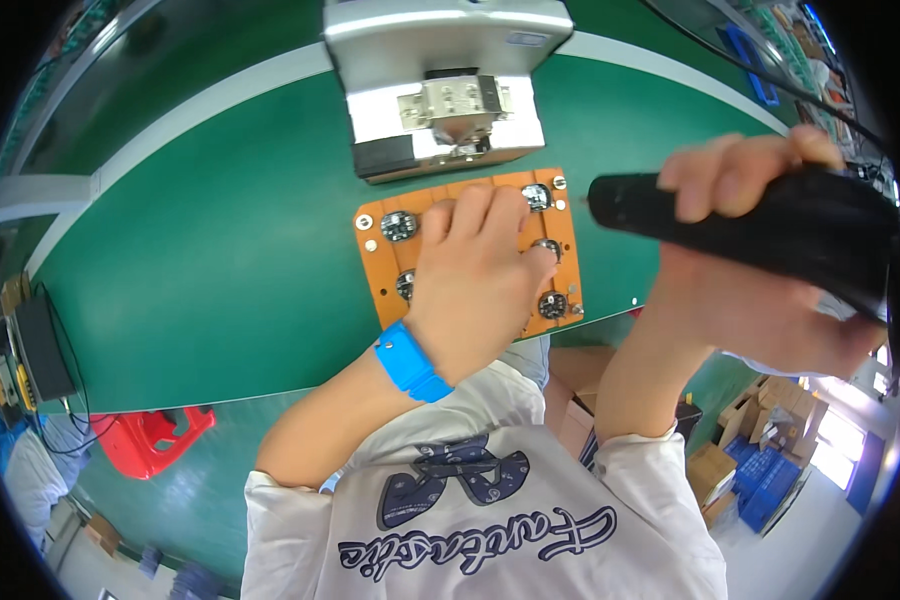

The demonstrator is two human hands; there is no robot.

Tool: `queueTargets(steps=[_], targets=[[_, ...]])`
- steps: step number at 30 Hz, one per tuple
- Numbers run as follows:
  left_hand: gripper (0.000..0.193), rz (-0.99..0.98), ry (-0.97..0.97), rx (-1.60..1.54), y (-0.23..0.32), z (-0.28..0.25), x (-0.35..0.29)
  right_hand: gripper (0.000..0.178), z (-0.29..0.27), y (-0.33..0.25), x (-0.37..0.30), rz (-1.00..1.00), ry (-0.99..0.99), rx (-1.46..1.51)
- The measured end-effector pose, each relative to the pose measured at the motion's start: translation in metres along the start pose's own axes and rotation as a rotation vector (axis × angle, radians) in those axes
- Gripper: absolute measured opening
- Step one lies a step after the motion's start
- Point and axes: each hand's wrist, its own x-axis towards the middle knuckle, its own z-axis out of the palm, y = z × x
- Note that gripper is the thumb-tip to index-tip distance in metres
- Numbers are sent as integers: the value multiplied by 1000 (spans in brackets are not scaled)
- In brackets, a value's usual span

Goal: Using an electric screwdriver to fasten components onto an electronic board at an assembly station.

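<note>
An orange fixture plate (477,184) lies on the green table in front of me, set with several small round circuit boards, such as the board (400,226) at its upper left. My left hand (475,265), with a blue wristband (411,362), rests over the middle of the plate, fingers bent, thumb apart toward the right-hand boards. What lies beneath the palm and fingertips is hidden. To the right, my right hand (750,285) is wrapped round a black electric screwdriver (705,208), held sideways above the table. Its tip points left, close to the plate's right edge but apart from it.
A silver machine, seemingly a screw feeder (445,100), stands just beyond the plate. A dark cable (740,65) runs down at the upper right. Left on the table edge sits a black box (42,350) with wires. A red stool (150,443) and cardboard boxes (770,420) are below.
</note>
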Motion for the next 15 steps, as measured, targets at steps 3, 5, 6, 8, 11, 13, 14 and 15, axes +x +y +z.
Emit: queueTargets(steps=[3,5,6,8,11,13,14,15], targets=[[9,19,8,63,5,3,-3,87,-7,1,38,92,-224,-28],[15,20,-18,71,6,-2,-5,74,-13,7,68,178,-443,-63],[18,22,16,51,8,-3,-8,71,-17,12,80,221,-550,-82],[26,29,39,60,9,-12,-11,71,-22,24,97,310,-759,-118],[23,-34,55,21,13,-26,-16,73,-28,39,107,283,-853,-128],[23,-33,82,23,7,-23,-22,75,-32,43,110,257,-939,-154],[28,-61,103,25,2,-21,-22,77,-34,45,112,241,-984,-166],[34,-88,123,27,-1,-20,-22,80,-36,46,113,225,-1028,-180]])
